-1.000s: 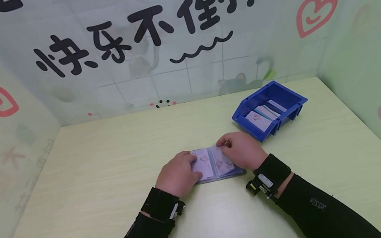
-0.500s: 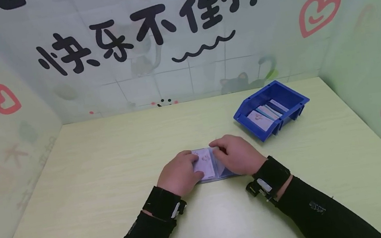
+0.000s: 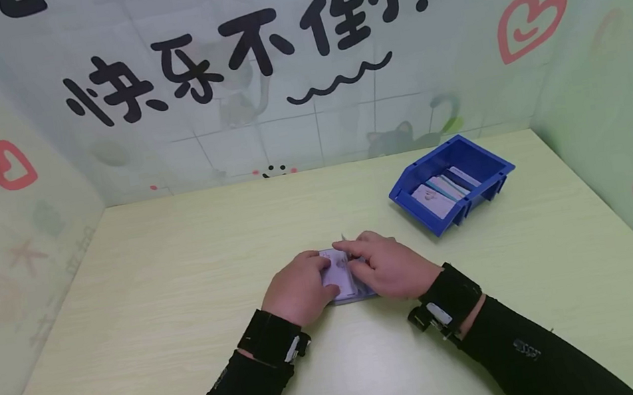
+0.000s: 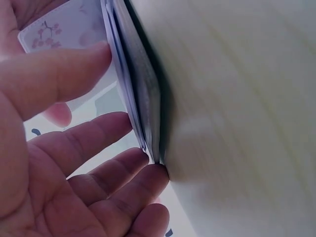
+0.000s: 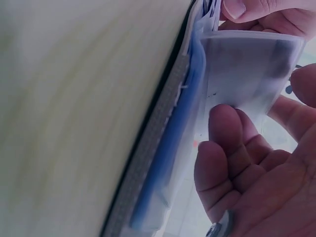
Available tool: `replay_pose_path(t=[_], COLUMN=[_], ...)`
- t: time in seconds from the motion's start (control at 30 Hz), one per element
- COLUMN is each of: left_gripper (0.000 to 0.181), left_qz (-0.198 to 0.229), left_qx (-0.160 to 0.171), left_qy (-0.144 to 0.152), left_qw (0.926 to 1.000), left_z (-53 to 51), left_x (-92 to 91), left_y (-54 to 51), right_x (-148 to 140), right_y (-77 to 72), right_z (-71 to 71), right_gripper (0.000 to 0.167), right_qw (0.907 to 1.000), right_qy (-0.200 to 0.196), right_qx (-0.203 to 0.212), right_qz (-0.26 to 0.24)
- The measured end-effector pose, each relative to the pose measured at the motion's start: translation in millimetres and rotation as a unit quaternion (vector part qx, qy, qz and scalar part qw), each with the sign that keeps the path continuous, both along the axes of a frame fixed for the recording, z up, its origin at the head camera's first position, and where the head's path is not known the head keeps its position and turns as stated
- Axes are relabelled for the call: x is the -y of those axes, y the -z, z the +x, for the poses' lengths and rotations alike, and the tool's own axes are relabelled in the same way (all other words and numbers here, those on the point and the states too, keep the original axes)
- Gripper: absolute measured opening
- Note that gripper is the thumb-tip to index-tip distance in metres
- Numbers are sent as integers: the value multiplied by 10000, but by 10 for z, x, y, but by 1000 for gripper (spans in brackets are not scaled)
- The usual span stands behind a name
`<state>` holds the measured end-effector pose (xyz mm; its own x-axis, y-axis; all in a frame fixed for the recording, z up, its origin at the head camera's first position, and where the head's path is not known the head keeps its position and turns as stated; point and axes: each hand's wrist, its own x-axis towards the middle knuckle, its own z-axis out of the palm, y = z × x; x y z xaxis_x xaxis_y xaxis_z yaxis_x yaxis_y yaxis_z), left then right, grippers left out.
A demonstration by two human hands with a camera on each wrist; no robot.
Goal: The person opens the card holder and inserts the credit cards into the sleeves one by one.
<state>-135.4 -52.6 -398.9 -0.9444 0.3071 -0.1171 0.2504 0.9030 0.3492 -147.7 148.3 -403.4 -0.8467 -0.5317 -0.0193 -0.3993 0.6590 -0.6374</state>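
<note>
A small card album lies spread on the table between both hands. My left hand grips its left side, thumb on the pages and fingertips at the outer edge. In the left wrist view the edges of the stacked leaves show beside the thumb. My right hand pinches a clear plastic page that stands raised from the spine. Pink blossom print shows on that page in the left wrist view. A blue layer lies beneath it on the right side. The right hand partly hides the album's right half.
A blue plastic bin stands at the back right of the table, with several cards inside. Printed curtains close off the back and both sides. The pale wooden table extends around the album.
My right hand has moved left across the album, lifting the right-hand page from nearly flat to upright. The left hand has stayed at the left side.
</note>
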Motion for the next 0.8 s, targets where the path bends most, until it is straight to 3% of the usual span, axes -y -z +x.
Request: replay_pose_path(t=[0.23,0.43,0.6,0.8], left_gripper=[44,23,15,50], left_qz=[176,409,599,551], left_qx=[-16,-94,120,110], left_qy=[11,-15,-173,-98], left_qw=[9998,9991,9980,9984], left_z=[-11,-22,-25,-15], left_x=[20,39,40,28], left_y=[17,17,3,-10], right_x=[-5,10,10,17], right_y=[9,17,18,-1], right_z=[10,15,21,25], right_gripper=[50,54,55,51], right_qw=[9997,9990,9988,9985], right_qy=[-133,-106,-87,0], right_qx=[221,426,402,420], right_qz=[26,107,264,343])
